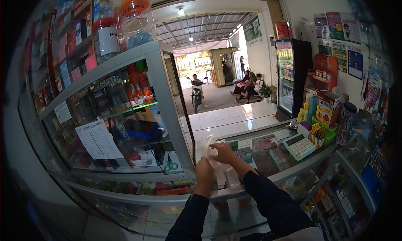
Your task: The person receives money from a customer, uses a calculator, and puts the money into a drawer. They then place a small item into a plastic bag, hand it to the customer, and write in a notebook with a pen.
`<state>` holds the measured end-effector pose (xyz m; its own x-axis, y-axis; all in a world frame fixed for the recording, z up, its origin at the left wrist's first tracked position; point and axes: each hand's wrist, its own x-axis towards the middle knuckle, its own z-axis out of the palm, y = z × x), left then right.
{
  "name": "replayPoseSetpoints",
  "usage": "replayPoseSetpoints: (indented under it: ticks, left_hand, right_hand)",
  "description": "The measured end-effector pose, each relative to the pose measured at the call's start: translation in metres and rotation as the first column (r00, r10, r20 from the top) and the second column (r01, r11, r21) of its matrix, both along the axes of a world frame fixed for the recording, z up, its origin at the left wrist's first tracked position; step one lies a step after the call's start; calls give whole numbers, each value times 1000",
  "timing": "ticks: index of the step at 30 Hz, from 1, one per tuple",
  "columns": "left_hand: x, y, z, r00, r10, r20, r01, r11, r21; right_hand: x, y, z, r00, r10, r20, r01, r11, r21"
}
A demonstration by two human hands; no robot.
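A thin white plastic bag (pixel 204 145) is held up over the glass counter, its lower folds (pixel 231 177) hanging down toward the counter edge. My left hand (pixel 204 169) is closed on the bag's near side, thumb upward. Just above and to the right, my right hand (pixel 224 152) has bent fingers gripping the upper part of the bag. Part of the bag is hidden behind both hands. A white calculator (pixel 300 146) stands on the counter to the right of my hands.
A tall glass display case (pixel 167 115) rises at the left, with plastic jars (pixel 138 29) on top. Boxed goods (pixel 328 109) stand on the counter at right, near a drinks fridge (pixel 286 79). Outside are a person on a motorbike (pixel 197 93) and several seated people (pixel 251 85).
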<state>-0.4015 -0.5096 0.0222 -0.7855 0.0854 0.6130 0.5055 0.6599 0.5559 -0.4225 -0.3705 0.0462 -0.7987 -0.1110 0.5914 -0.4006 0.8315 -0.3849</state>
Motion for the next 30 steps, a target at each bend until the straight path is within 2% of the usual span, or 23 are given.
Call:
replayPoseSetpoints:
  ticks: [1, 3, 4, 5, 7, 8, 9, 11, 13, 15, 16, 18, 19, 21, 22, 23, 24, 25, 26, 27, 29, 30]
  left_hand:
    - [0, 0, -2, 1000, 8, -25, -8, 1000, 0]
    - [1, 1, 0, 998, 22, -61, -21, 1000, 4]
    - [7, 1, 5, 996, 16, -84, -16, 1000, 1]
    - [13, 0, 10, 995, 11, -103, -11, 1000, -3]
    - [38, -9, 27, 990, -3, -140, -1, 1000, -31]
    - [52, -15, 32, 948, -20, -319, 39, 998, 52]
    - [67, -23, 38, 871, -23, -491, 95, 988, 123]
    - [109, -54, 44, 862, 35, -505, 81, 975, 206]
    - [139, -83, 44, 821, 174, -544, 64, 919, 390]
    - [166, -101, 52, 820, 297, -489, 95, 772, 629]
    - [174, -107, 57, 825, 300, -480, 77, 780, 621]
    - [188, -116, 64, 884, 287, -369, 128, 611, 781]
    - [189, -119, 60, 881, 303, -363, 109, 617, 779]
    - [186, -119, 49, 969, 43, -245, 179, 562, 808]
    - [192, -108, 56, 981, -89, -173, 195, 417, 888]
    - [193, -99, 56, 981, -89, -170, 192, 420, 887]
    - [193, -90, 54, 975, -195, -103, 177, 414, 893]
    - [193, -79, 51, 951, -308, -35, 166, 409, 898]
    - [190, -65, 46, 943, -332, -33, 174, 403, 899]
    - [186, -50, 37, 915, -403, -6, 171, 374, 912]
    - [183, -19, 27, 851, -524, 32, 173, 337, 926]
    - [185, -3, 23, 789, -607, 98, 148, 341, 928]
  right_hand:
    - [-5, -2, -6, 1000, 2, -7, -2, 1000, 0]
    - [-17, -8, -19, 970, -209, -122, 235, 933, 274]
    - [-23, -6, -20, 989, -139, 59, 106, 919, 380]
    - [-27, -4, -24, 990, -132, 52, 102, 919, 380]
    - [-24, -4, -27, 979, 94, 179, -174, 845, 506]
    - [-14, -4, -29, 977, 166, 132, -205, 895, 397]
    - [-31, -8, -37, 938, 44, 343, -189, 896, 402]
    - [-13, -15, -15, 891, 41, 452, -196, 933, 303]
    - [-9, -13, -10, 906, 71, 418, -200, 941, 274]
    - [-4, -12, -10, 910, 108, 399, -217, 947, 238]
    - [-4, -11, -8, 911, 107, 399, -217, 946, 240]
    - [-6, -11, -7, 920, 100, 379, -220, 931, 290]
    - [-13, -8, -13, 931, 91, 352, -217, 916, 337]
    - [-11, 0, -4, 955, 140, 262, -223, 921, 320]
    - [14, -1, 22, 956, 159, 246, -203, 966, 162]
    - [44, -2, 46, 959, 170, 227, -174, 985, 1]
    - [63, 3, 50, 890, 406, 208, -306, 869, -389]
    - [84, 12, 50, 798, 595, 93, -365, 601, -711]
    - [116, 23, 50, 623, 780, 57, -379, 364, -851]
    - [151, 32, 50, 427, 903, -39, -319, 110, -941]
    - [213, 46, 51, 623, 782, 5, -441, 356, -824]
    - [237, 62, 52, 728, 657, 197, -354, 606, -713]
